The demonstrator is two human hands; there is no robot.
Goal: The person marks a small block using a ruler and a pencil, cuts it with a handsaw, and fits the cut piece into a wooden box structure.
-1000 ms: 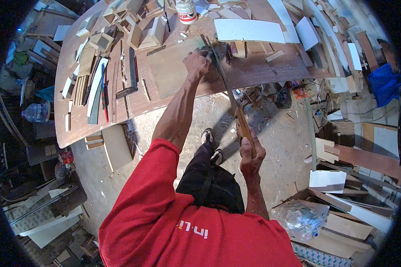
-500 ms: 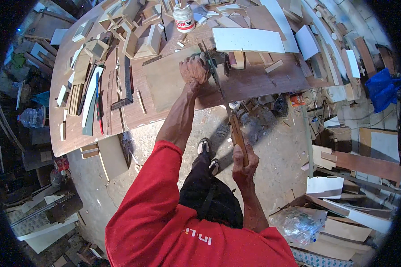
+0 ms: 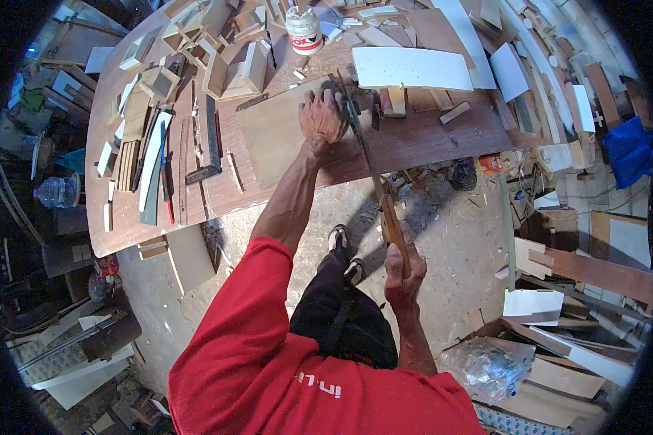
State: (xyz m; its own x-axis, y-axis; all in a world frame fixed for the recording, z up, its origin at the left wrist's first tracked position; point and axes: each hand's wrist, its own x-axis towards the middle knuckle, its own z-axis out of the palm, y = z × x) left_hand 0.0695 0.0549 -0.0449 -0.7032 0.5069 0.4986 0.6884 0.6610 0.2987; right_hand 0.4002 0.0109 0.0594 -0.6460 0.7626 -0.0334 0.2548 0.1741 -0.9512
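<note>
My right hand (image 3: 404, 274) is wrapped round the long wooden handle of a saw (image 3: 389, 217). The thin dark blade slants away from me, over the table's near edge and along the right side of a flat brown board (image 3: 272, 134). My left hand (image 3: 322, 117) presses down on that board's right part, fingers stretched forward and a little apart, close beside the blade. A small greenish-dark piece shows by the blade, right of my left hand; what it is I cannot tell. Whether the teeth are biting into the board is not clear.
The brown worktable (image 3: 450, 141) carries a white tub (image 3: 303, 32), a white panel (image 3: 413, 69), wooden box frames (image 3: 252, 67), a dark try square (image 3: 209, 156) and several strips. Offcuts are stacked at the right, near a clear plastic bag (image 3: 490, 370). Wood scraps litter the floor (image 3: 442, 290).
The saw and my right hand have shifted slightly toward me. My left hand stays on the board, its fingers now more spread. The whole view has moved slightly.
</note>
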